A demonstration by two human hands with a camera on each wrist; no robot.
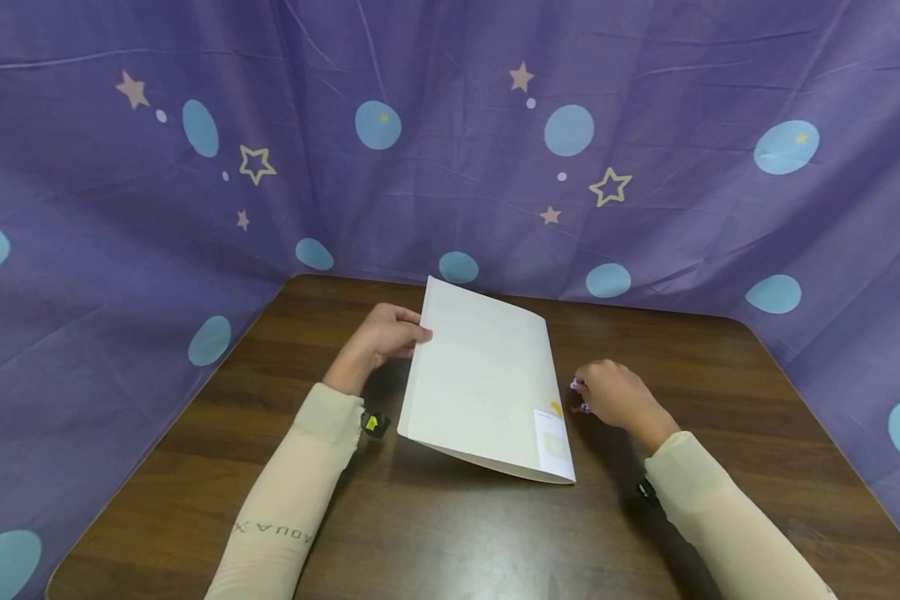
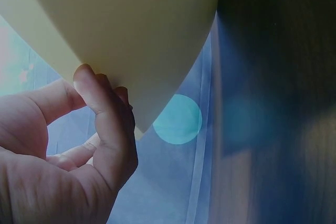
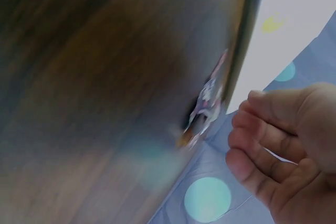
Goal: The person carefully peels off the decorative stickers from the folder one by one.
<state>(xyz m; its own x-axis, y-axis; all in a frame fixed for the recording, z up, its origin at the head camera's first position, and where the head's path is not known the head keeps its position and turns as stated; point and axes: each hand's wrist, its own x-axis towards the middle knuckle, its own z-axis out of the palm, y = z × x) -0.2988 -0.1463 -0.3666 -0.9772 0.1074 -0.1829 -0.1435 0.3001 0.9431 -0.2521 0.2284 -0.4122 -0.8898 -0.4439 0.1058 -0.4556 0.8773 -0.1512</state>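
A white folded sheet or folder (image 1: 487, 375) stands tilted above the middle of the table, its lower edge bowed. The left hand (image 1: 385, 333) pinches its left edge between thumb and fingers; in the left wrist view that hand (image 2: 100, 124) holds the pale sheet (image 2: 142, 30) near a corner. Right of the folder, a small red, white and dark item (image 1: 583, 408) lies on the table, partly hidden by the right hand (image 1: 618, 396). In the right wrist view the item (image 3: 206, 103) is blurred, and the right hand (image 3: 286, 148) is apart from it, fingers loosely bent and holding nothing.
The brown wooden table (image 1: 480, 533) has rounded far corners. A purple curtain (image 1: 450, 200) with blue dots and stars hangs behind it and along both sides. A label (image 1: 552, 442) and a yellow mark (image 1: 557, 409) show near the folder's lower right corner.
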